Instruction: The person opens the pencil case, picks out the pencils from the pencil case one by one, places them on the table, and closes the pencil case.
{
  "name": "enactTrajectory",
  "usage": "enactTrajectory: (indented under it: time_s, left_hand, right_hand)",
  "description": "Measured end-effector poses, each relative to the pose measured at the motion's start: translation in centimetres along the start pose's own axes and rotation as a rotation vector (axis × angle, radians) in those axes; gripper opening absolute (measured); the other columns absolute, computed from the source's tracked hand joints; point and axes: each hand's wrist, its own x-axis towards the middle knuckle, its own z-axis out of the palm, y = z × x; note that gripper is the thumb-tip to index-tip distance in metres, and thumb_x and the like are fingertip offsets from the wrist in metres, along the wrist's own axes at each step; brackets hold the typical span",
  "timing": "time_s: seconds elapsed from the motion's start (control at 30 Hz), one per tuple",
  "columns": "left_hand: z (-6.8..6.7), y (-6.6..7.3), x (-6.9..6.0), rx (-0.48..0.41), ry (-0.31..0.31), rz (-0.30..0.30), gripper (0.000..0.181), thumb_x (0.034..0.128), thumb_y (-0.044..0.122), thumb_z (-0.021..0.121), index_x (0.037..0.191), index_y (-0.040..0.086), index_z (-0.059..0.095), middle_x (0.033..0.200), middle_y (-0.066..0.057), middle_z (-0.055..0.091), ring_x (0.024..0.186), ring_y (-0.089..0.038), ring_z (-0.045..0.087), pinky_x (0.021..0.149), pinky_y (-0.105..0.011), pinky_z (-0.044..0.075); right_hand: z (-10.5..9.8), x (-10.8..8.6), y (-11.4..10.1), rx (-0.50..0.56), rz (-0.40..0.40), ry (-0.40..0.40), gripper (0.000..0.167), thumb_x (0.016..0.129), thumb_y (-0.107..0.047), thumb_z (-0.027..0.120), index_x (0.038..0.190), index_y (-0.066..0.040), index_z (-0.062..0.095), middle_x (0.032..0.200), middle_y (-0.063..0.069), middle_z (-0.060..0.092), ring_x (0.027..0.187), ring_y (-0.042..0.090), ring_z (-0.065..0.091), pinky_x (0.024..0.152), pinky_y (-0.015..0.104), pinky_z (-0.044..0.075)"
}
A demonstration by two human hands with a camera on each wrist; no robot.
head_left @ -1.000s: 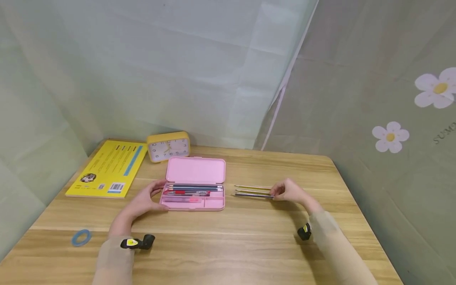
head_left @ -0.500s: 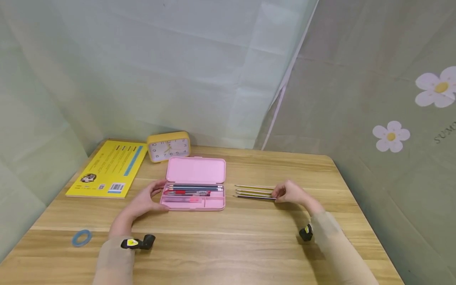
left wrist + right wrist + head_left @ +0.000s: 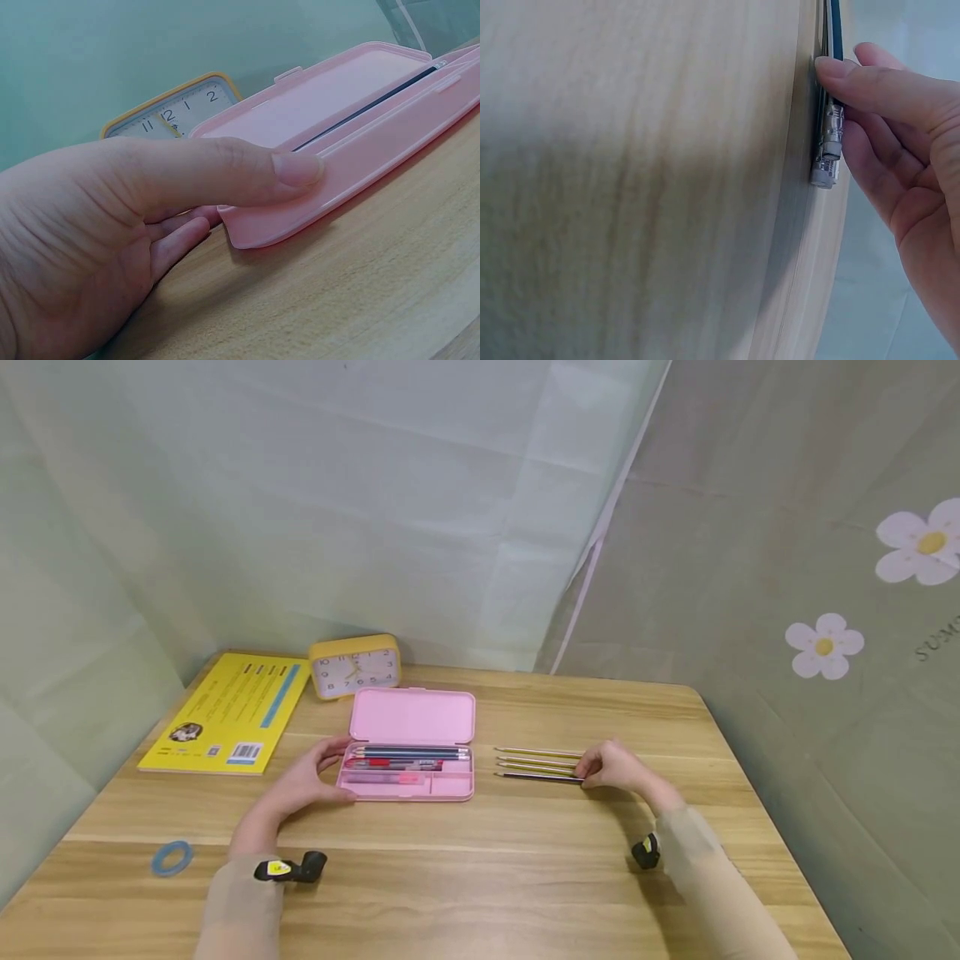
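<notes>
A pink pencil case lies on the table with its lid up, several pencils and pens inside. At its left end my left hand holds it, thumb along the front wall and fingers reaching around the end. To the right of the case, several loose pencils lie nearly side by side, tips to the left. Their eraser ends are in my right hand, which pinches them; in the right wrist view the thumb presses on a dark pencil, with silver-capped erasers sticking out below.
Behind the case stands a yellow alarm clock. A yellow book lies at the back left. Near the left forearm is a blue ring. Grey curtains hang behind the wooden table.
My right hand has shifted slightly to the right. The nearest dark pencil has slid right with it, and the pencils lie a little more spread. The left hand and the case have stayed put.
</notes>
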Motion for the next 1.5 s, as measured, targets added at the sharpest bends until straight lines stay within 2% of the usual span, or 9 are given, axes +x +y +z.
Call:
enactTrajectory:
  time_s: [0.47, 0.7, 1.2, 1.5]
  left_hand:
    - [0.08, -0.22, 0.19, 0.025, 0.006, -0.024, 0.102, 0.0707, 0.023, 0.088, 0.149, -0.001, 0.028, 0.154, -0.024, 0.031, 0.140, -0.046, 0.031, 0.116, -0.057, 0.029]
    - [0.08, -0.36, 0.26, 0.019, -0.002, -0.007, 0.102, 0.0715, 0.023, 0.087, 0.149, -0.003, 0.026, 0.154, -0.026, 0.030, 0.140, -0.046, 0.032, 0.116, -0.058, 0.029]
    - [-0.04, -0.22, 0.18, -0.019, -0.006, -0.013, 0.102, 0.0703, 0.017, 0.088, 0.148, -0.005, 0.027, 0.153, -0.027, 0.030, 0.140, -0.048, 0.031, 0.115, -0.055, 0.028]
    - [-0.08, -0.01, 0.13, -0.002, 0.000, -0.008, 0.102, 0.0704, 0.018, 0.088, 0.148, -0.005, 0.027, 0.153, -0.027, 0.031, 0.139, -0.048, 0.032, 0.116, -0.056, 0.029]
  right_hand:
    - [0.12, -0.11, -0.01, -0.011, -0.001, 0.000, 0.011, 0.074, 0.004, 0.079, 0.083, 0.001, 0.074, 0.081, 0.010, 0.074, 0.073, 0.011, 0.070, 0.066, 0.016, 0.058]
    - [-0.01, -0.18, -0.03, -0.007, 0.009, 0.008, 0.010, 0.074, 0.004, 0.079, 0.083, 0.001, 0.074, 0.081, 0.010, 0.074, 0.073, 0.012, 0.070, 0.066, 0.017, 0.058]
    - [0.03, -0.28, -0.04, -0.005, 0.022, 0.014, 0.011, 0.074, 0.003, 0.079, 0.083, 0.001, 0.074, 0.081, 0.010, 0.074, 0.072, 0.010, 0.069, 0.066, 0.016, 0.058]
    - [0.08, -0.32, -0.03, -0.010, 0.020, 0.024, 0.011, 0.074, 0.002, 0.080, 0.082, 0.000, 0.074, 0.080, 0.009, 0.074, 0.072, 0.011, 0.070, 0.065, 0.015, 0.057]
